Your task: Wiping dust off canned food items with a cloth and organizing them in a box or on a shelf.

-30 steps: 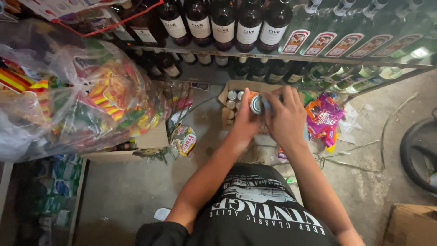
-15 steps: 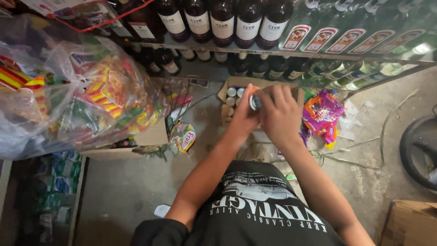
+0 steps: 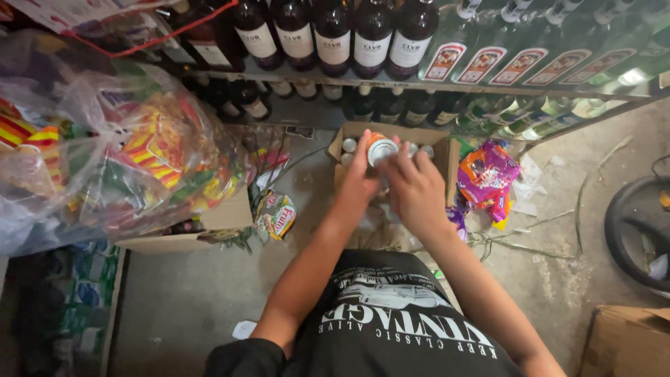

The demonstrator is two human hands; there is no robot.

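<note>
Both my hands reach down over an open cardboard box (image 3: 447, 157) on the floor that holds several cans with silver tops. My left hand (image 3: 359, 180) grips a can (image 3: 381, 149) with a silver lid and an orange side, lifted above the box. My right hand (image 3: 417, 188) is beside it, its fingers touching the same can from the right. Most of the box's inside is hidden behind my hands.
Dark glass bottles (image 3: 333, 35) and green bottles (image 3: 530, 59) fill shelves above the box. A big clear bag of colourful snack packets (image 3: 118, 153) hangs at left over a cardboard box (image 3: 209, 223). A purple and orange packet (image 3: 486, 176) lies right of the box; a black tyre (image 3: 638, 223) at far right.
The view has shifted slightly. My hands have lifted the can a little higher and its silver lid now faces up more clearly.
</note>
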